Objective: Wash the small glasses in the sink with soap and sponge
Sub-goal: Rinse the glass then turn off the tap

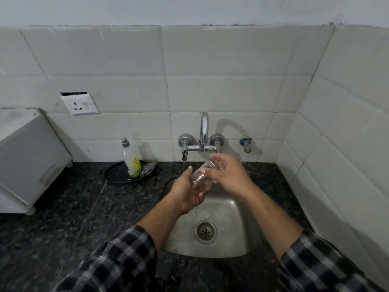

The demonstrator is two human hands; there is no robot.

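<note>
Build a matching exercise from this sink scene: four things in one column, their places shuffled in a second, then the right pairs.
Things:
1. small glass
2. soap bottle
3. drain
4. socket

Places:
A. set in the tiled wall
B. at the bottom of the sink
C. held by the left hand and right hand
D. standing on the black tray

Pairs: 1-C, 2-D, 3-B, 4-A
</note>
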